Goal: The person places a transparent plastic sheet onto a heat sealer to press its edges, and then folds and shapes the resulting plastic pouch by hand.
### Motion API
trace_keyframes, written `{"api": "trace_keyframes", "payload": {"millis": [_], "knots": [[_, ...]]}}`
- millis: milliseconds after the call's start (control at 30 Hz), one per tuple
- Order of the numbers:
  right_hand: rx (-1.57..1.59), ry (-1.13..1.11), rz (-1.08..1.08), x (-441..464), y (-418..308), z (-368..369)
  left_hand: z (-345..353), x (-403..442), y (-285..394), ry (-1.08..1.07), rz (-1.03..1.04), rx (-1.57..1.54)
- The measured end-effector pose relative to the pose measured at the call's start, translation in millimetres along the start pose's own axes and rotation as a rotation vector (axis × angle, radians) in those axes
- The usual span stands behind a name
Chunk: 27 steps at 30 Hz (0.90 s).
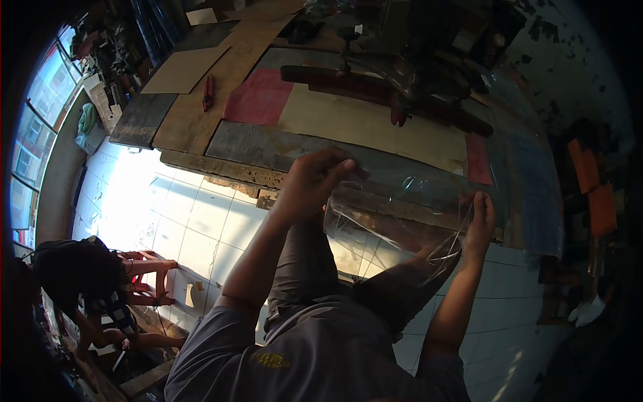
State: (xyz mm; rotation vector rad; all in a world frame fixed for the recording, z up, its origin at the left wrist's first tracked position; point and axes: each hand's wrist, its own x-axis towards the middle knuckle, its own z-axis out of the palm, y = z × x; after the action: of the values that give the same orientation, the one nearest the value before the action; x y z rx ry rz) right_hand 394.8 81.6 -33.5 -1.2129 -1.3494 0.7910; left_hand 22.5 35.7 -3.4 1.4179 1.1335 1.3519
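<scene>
A clear plastic sheet (395,224) hangs between my two hands, over my lap and the front edge of the workbench. My left hand (325,175) pinches its upper left part between thumb and fingers. At its right edge, my right hand (479,218) has its fingers closed on the plastic. Behind the sheet, a long cream strip (362,127) with a red end piece (258,98) on the left and a smaller red piece (478,158) on the right lies flat on the bench, beneath a dark machine arm (388,97).
A red cutter (208,92) and brown cardboard (184,70) lie on the bench at the left. Another person (100,295) sits at the lower left beside a red stool (151,275). Orange pieces (593,187) hang at the far right. Tiled floor (194,228) shows below the bench.
</scene>
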Motion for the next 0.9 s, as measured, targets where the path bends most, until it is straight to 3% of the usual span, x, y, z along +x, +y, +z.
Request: {"api": "trace_keyframes", "payload": {"millis": [133, 233, 333, 433, 533, 767, 900], "knots": [[-0.017, -0.001, 0.073, -2, -7, -5, 8, 1, 15, 0.049, 0.019, -0.038], [-0.045, 0.121, -0.258, -7, -34, 20, 10, -1, 25, 0.079, 0.061, -0.012], [-0.44, -0.006, -0.572, -8, -65, 17, 16, -4, 31, 0.093, 0.077, -0.029], [-0.589, -0.247, -0.636, -9, -100, 29, 22, -7, 45, 0.093, 0.052, -0.045], [-0.571, -0.415, -0.616, -8, -114, 37, 26, -11, 51, 0.106, 0.031, -0.041], [-0.352, -0.485, -0.354, -7, -117, 40, 22, -18, 56, 0.057, 0.02, -0.186], [-0.285, -0.479, -0.304, -12, -122, 42, 22, -19, 62, 0.082, 0.022, -0.096]]}}
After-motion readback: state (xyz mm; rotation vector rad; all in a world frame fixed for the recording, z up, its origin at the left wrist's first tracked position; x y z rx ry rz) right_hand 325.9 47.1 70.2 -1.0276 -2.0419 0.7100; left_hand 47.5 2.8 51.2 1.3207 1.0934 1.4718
